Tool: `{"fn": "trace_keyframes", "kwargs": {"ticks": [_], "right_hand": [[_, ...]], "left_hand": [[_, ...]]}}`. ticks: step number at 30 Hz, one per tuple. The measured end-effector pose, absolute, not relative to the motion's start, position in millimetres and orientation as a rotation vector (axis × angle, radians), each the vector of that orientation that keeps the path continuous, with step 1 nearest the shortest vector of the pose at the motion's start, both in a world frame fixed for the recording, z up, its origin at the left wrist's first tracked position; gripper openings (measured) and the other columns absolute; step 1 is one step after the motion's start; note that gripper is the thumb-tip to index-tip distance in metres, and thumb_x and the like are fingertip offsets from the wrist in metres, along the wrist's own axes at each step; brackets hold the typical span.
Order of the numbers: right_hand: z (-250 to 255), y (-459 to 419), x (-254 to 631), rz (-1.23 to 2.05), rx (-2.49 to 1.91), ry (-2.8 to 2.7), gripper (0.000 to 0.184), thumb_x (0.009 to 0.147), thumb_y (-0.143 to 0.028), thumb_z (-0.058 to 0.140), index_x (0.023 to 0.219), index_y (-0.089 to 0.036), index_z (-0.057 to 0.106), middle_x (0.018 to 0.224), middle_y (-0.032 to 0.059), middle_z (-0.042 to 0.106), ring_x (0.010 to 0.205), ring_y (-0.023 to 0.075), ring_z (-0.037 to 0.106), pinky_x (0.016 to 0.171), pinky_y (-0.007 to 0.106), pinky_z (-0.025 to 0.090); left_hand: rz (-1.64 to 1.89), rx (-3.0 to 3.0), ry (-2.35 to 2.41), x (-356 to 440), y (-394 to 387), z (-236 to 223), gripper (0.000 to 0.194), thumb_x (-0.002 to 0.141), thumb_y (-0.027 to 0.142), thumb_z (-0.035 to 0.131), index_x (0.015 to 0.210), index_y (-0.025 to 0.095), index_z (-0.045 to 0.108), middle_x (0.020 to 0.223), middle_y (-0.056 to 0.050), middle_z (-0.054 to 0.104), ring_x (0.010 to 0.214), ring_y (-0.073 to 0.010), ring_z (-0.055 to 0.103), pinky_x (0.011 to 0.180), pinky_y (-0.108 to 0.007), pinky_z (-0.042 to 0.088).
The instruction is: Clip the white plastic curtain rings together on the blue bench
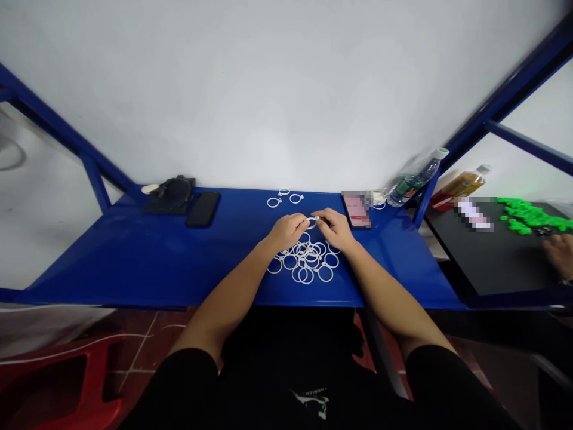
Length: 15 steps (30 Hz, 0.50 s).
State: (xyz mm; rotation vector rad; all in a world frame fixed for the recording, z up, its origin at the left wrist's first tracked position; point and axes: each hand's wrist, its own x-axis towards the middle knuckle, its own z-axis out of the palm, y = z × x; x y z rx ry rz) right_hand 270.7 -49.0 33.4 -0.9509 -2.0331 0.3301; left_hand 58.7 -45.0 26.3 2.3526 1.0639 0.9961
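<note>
At near left, a red plastic seat (96,382). Far left on the blue table (134,263), a black bundle (174,192), then a black smartphone (203,209), screen dark. At far centre, three white rings (280,201). Left hand (286,232) half curled, thumb and fingers pinching one white ring (312,218) just beyond the near pile of loose white rings (308,254). Nearer, a black shirt (290,358) with pale print, lettering too small to read surely. Right hand (335,229) half curled too, fingertips closed at the held ring's small tab. To the right, a lit smartphone (357,210), pink screen illegible. At far right, a leaning clear bottle (414,180), white-capped, green-and-red label unreadable, liquid level impossible to tell. Farther right, a bottle of amber liquid (468,181); on a black table (483,263), bright green pieces (530,214) beside a co-worker's hand (560,254).
</note>
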Motion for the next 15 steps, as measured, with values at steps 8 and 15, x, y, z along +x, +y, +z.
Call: {"fn": "trace_keyframes", "kwargs": {"ticks": [8, 15], "right_hand": [[32.4, -48.1, 268.3, 0.499, -0.935, -1.957, 0.016, 0.090, -0.017, 0.051, 0.088, -0.020, 0.067, 0.081, 0.0023, 0.068, 0.074, 0.0170, 0.062, 0.072, 0.030, 0.048], [24.0, -42.4, 269.9, 0.630, -0.953, -1.876, 0.019, 0.090, -0.018, 0.052, 0.096, -0.020, 0.070, 0.084, 0.0018, 0.071, 0.066, 0.0151, 0.060, 0.066, 0.028, 0.049]], "left_hand": [[0.973, 2.417, 1.036, 59.4, -44.2, 23.1, 0.036, 0.108, 0.034, 0.041, 0.081, 0.019, 0.059, 0.079, -0.002, 0.062, 0.074, -0.0158, 0.056, 0.071, -0.030, 0.043], [1.160, 2.374, 0.937, 57.8, -43.8, 26.9, 0.028, 0.107, 0.035, 0.049, 0.102, 0.020, 0.071, 0.105, -0.007, 0.067, 0.094, -0.0164, 0.064, 0.086, -0.030, 0.052]]}}
